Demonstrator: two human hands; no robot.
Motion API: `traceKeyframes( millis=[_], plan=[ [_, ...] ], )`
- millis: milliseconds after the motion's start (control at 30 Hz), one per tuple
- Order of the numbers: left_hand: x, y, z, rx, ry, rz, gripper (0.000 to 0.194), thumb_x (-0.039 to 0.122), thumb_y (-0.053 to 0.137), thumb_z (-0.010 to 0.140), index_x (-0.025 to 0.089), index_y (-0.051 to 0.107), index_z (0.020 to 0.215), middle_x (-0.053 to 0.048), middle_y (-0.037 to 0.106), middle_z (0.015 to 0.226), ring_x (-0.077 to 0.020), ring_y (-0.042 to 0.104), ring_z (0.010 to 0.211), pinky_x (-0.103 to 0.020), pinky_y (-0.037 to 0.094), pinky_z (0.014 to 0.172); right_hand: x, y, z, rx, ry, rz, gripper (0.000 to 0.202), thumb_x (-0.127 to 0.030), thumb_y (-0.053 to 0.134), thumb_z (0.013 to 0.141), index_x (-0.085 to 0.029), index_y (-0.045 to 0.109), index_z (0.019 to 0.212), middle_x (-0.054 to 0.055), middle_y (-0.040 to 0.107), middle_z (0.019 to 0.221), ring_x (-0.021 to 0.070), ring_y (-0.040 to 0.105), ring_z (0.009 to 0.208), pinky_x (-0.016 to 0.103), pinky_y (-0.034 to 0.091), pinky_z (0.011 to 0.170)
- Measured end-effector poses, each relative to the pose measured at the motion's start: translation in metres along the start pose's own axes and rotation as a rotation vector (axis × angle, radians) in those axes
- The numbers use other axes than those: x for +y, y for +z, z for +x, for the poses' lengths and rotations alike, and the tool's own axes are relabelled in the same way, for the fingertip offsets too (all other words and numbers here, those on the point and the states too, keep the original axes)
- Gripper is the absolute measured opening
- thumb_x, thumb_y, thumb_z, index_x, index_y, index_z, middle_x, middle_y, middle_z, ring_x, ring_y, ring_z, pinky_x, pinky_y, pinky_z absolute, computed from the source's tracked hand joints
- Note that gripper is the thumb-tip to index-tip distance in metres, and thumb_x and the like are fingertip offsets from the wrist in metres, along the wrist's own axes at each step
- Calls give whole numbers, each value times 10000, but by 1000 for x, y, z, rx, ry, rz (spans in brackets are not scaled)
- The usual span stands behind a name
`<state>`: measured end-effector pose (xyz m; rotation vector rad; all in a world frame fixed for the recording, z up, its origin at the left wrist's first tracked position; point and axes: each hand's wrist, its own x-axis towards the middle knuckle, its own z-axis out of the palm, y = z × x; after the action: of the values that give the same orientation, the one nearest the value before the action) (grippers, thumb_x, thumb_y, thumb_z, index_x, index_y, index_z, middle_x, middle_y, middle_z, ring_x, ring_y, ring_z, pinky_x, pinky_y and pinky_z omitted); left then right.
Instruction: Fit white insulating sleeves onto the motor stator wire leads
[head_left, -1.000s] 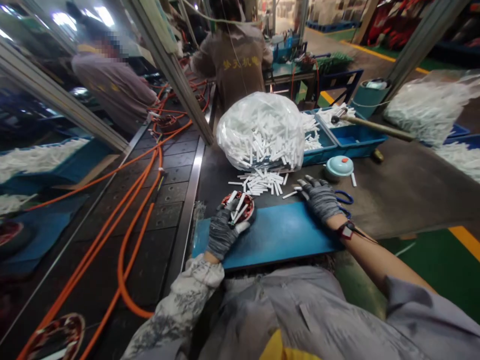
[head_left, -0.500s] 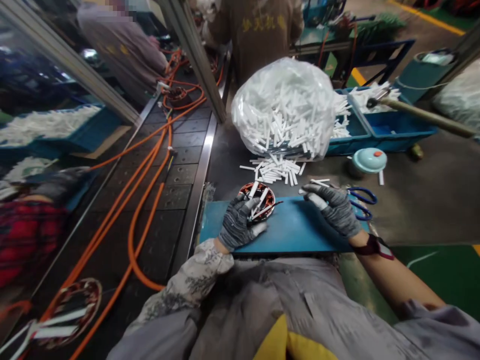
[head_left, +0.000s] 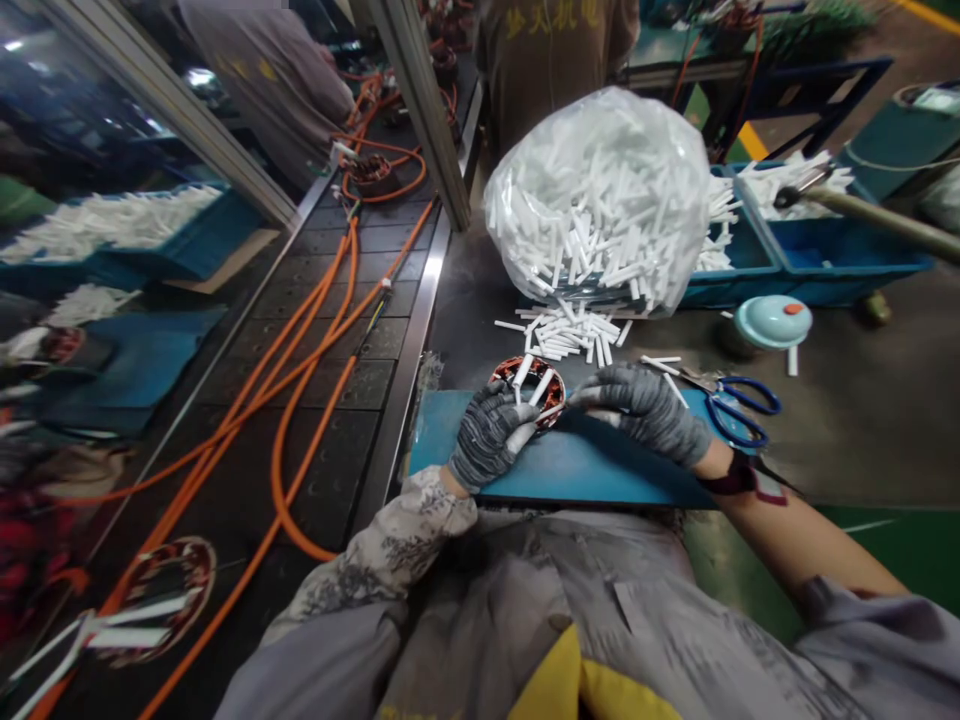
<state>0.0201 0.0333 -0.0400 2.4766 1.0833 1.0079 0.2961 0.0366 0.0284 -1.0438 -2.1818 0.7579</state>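
Observation:
A copper-wound ring (head_left: 555, 385) with white tubes (head_left: 523, 372) standing out of it rests at the far edge of the blue mat (head_left: 592, 460). My left hand (head_left: 491, 432), in a grey glove, is wrapped round the ring's near left side. From the right, my gloved right hand (head_left: 645, 408) reaches to the ring's right edge, its thumb and fingers pinched together; what lies between the fingertips is too small to make out. Blue-handled scissors (head_left: 739, 408) and a few loose white tubes (head_left: 661, 360) lie beside my right hand.
Beyond the ring are a heap of white tubes (head_left: 574, 332) and a full plastic bag (head_left: 600, 200). Blue bins (head_left: 847, 262), a hammer handle (head_left: 892, 208) and a round light-blue container (head_left: 772, 323) stand right. Orange cables (head_left: 281, 450) cross the conveyor left. Other people work beyond.
My right hand has moved left to the ring's edge, and its fingers have closed together. My left hand still holds the ring. The camera view has shifted slightly.

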Motion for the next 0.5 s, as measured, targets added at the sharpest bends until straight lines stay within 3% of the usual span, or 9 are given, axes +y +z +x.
traceKeyframes(
  millis=[67, 167, 333, 400, 500],
  plan=[
    [1, 0, 0, 29, 17, 22, 144, 274, 582, 965, 246, 713, 1015, -26, 771, 979, -192, 719, 1020, -438, 494, 1126, -1, -2, 7, -89, -80, -146, 401, -482, 468, 1024, -255, 784, 1120, 90, 751, 905, 204, 676, 828, 335, 526, 776],
    [4, 2, 1, 11, -19, 49, 153, 276, 583, 966, 244, 726, 1009, -32, 772, 977, -202, 719, 1021, -443, 506, 1112, -6, 2, 18, -215, 35, -211, 444, -526, 451, 1027, -239, 777, 1117, 73, 749, 838, 201, 672, 774, 316, 509, 742],
    [9, 2, 4, 0, -35, 119, 174, 298, 577, 967, 237, 739, 985, -39, 778, 970, -214, 725, 1006, -450, 533, 1078, -13, 23, 34, -475, 365, 123, 654, -537, 295, 1069, -192, 697, 684, 12, 616, 482, 140, 595, 491, 293, 537, 684],
    [7, 0, 2, -21, -20, 118, 185, 290, 568, 966, 232, 736, 1021, -51, 776, 999, -222, 719, 1034, -456, 528, 1085, -13, 25, 33, -437, 375, 154, 678, -519, 262, 1075, -208, 667, 629, 18, 622, 478, 141, 610, 483, 301, 563, 699],
    [5, -5, -2, -117, 48, 86, 304, 367, 640, 917, 216, 697, 1175, -99, 746, 1150, -268, 671, 1180, -499, 479, 1140, -7, 18, 17, -178, 343, -11, 642, -529, 270, 1065, -241, 721, 711, 32, 694, 584, 161, 644, 516, 310, 584, 626]
  ],
)
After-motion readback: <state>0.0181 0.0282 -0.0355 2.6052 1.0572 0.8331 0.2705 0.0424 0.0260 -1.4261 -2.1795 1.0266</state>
